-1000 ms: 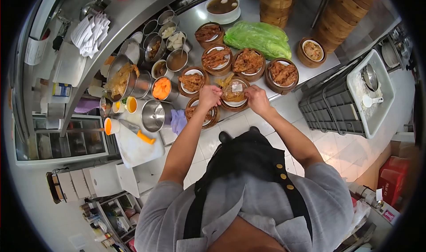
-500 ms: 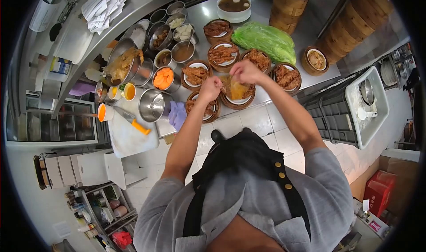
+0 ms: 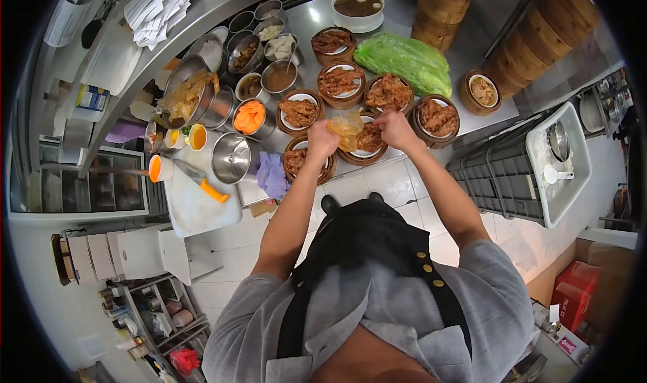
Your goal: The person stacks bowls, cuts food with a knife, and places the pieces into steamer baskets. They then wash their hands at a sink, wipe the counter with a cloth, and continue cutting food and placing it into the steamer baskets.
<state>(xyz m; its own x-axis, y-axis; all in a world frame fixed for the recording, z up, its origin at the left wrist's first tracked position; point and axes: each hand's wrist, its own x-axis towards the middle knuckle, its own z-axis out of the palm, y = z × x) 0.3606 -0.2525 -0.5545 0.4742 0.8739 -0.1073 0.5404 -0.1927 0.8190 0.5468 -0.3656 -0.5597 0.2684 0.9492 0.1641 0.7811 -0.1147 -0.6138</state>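
My left hand [image 3: 323, 141] is closed on a crumpled, translucent yellowish sheet [image 3: 346, 128]; whether it is food skin or plastic I cannot tell. The sheet lies over the left part of a round bamboo steamer [image 3: 364, 160] at the counter's front edge. Reddish-brown braised food, which looks like chicken feet [image 3: 370, 139], shows in that steamer's white dish. At the steamer's right side, my right hand [image 3: 399, 131] has its fingers pinched together by the food, and what they hold is hidden. Similar filled steamers surround it, including a right-hand one [image 3: 437, 118] and a left-hand one [image 3: 299, 110].
A green leafy vegetable in plastic [image 3: 404, 63] lies behind the steamers. To the left stand sliced carrots [image 3: 250, 116], an empty metal pot [image 3: 232, 160], a purple cloth [image 3: 271, 175] and an orange-handled knife [image 3: 213, 191] on a cutting board [image 3: 202, 218]. Stacked steamers [image 3: 532, 36] stand right.
The yellowish sheet has shifted left and bunched up by my left hand, uncovering more food. My right hand has moved down and right from above the steamer to its right side.
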